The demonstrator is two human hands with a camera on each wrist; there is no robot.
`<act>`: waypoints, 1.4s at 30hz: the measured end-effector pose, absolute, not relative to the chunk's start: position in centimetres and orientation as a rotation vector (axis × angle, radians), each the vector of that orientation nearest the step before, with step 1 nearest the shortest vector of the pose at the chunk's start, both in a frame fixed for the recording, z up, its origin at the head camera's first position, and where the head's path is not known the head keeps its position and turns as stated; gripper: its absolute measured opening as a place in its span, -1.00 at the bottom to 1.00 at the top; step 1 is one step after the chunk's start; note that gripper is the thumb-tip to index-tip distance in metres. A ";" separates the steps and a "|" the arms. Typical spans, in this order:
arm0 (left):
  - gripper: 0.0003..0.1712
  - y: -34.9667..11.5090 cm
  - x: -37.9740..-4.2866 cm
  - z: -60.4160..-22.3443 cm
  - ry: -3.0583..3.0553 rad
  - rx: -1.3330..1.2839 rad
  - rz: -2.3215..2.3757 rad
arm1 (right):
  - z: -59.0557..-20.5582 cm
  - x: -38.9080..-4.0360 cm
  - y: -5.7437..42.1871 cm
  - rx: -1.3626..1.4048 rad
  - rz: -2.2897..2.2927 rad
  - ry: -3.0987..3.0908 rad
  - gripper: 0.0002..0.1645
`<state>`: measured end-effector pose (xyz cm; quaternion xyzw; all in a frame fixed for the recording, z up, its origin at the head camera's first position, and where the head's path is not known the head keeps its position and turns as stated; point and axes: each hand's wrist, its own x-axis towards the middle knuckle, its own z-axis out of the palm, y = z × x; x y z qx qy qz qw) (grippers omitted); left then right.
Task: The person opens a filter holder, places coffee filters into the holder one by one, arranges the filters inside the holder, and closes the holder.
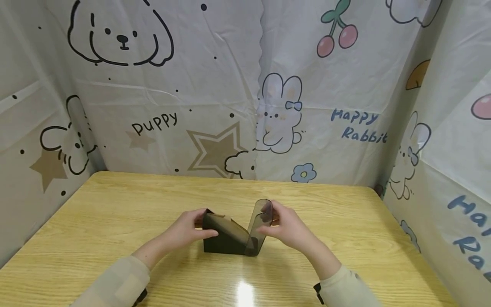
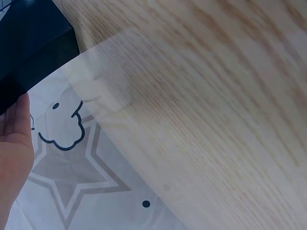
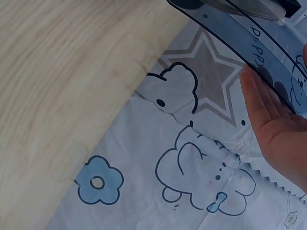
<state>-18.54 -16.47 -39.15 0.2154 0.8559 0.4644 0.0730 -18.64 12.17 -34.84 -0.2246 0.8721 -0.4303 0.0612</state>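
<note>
A black wedge-shaped box (image 1: 222, 243) sits on the table in the head view, with flat tan sheets (image 1: 230, 222) that look like paper inside it. Its smoky see-through lid (image 1: 256, 226) stands swung up at the right end, attached near the bottom. My left hand (image 1: 188, 228) grips the box's left end, thumb along the front and fingers behind. The lid's upper part is held by my right hand (image 1: 287, 226) between thumb and fingers. The left wrist view catches a dark corner of the box (image 2: 38, 43); the right wrist view has the tinted lid (image 3: 230, 38) against the fingers.
The wooden table (image 1: 134, 200) stretches out around both hands. Behind it hangs a white cloth (image 1: 215, 85) printed with cartoon animals, stars and fruit, and more cloth closes in the left and right sides.
</note>
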 end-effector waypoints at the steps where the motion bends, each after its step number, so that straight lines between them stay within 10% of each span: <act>1: -0.51 -16.5 -18.6 -39.2 2.572 0.640 1.395 | -35.0 -18.7 12.1 -0.685 -1.300 2.641 -0.55; 42: -0.56 -16.6 -18.5 -39.6 2.519 0.730 1.426 | -38.1 -18.3 8.7 -0.761 -0.992 2.747 -0.52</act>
